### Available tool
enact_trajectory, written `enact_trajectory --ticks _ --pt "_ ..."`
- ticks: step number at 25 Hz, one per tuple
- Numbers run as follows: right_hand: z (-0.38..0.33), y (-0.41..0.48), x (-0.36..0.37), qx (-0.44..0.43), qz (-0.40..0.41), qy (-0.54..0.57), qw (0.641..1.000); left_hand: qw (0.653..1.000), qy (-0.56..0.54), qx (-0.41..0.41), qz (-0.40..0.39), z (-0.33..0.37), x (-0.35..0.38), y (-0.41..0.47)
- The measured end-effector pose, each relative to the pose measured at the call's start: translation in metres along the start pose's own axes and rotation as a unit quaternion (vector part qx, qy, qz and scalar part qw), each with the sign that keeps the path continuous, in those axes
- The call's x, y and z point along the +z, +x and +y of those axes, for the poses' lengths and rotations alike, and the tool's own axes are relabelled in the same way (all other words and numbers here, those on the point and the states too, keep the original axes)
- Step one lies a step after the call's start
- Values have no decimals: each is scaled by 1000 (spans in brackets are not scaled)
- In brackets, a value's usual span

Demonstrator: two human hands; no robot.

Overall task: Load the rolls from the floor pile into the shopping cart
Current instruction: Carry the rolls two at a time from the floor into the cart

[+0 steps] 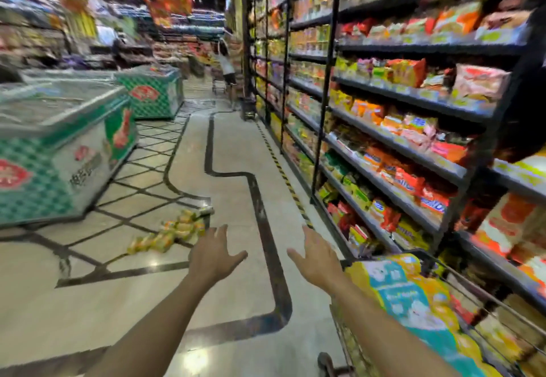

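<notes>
While the left hand (214, 254) and the right hand (317, 255) reach forward with fingers spread, holding nothing, the shopping cart (434, 258) at lower right holds large yellow-and-teal packs (407, 297). Yellow rolls (174, 233) lie piled on the tiled floor (236, 169), left of the hands, near a green chest freezer (59, 146). Stocked shelves (399, 95) line the aisle's right side. Blur hides what the rolls' wrappers say.

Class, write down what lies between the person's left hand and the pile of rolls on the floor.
In the head view, only bare tiled floor shows between the left hand and the pile of rolls; nothing else lies there.
</notes>
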State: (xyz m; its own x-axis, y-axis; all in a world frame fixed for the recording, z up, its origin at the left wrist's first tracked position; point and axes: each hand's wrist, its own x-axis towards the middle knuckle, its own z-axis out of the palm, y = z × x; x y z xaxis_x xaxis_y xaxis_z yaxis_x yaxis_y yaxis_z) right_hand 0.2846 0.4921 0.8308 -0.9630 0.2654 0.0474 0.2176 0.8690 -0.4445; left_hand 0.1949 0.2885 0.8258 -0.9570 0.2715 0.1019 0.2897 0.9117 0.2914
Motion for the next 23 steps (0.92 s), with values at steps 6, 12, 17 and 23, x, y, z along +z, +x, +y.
enact_trajectory --ticks 6,12,17,23 --pt "-119 107 75 -61 -49 24 997 996 20 -77 33 -134 -40 55" --pt "-170 204 123 -80 -83 17 993 992 -9 -123 34 -191 -37 141" --pt "-181 332 152 -93 -90 -6 992 991 -16 -131 28 -207 -15 261" --pt "-184 504 155 -109 -97 -22 989 986 -26 -167 12 -217 3 419"
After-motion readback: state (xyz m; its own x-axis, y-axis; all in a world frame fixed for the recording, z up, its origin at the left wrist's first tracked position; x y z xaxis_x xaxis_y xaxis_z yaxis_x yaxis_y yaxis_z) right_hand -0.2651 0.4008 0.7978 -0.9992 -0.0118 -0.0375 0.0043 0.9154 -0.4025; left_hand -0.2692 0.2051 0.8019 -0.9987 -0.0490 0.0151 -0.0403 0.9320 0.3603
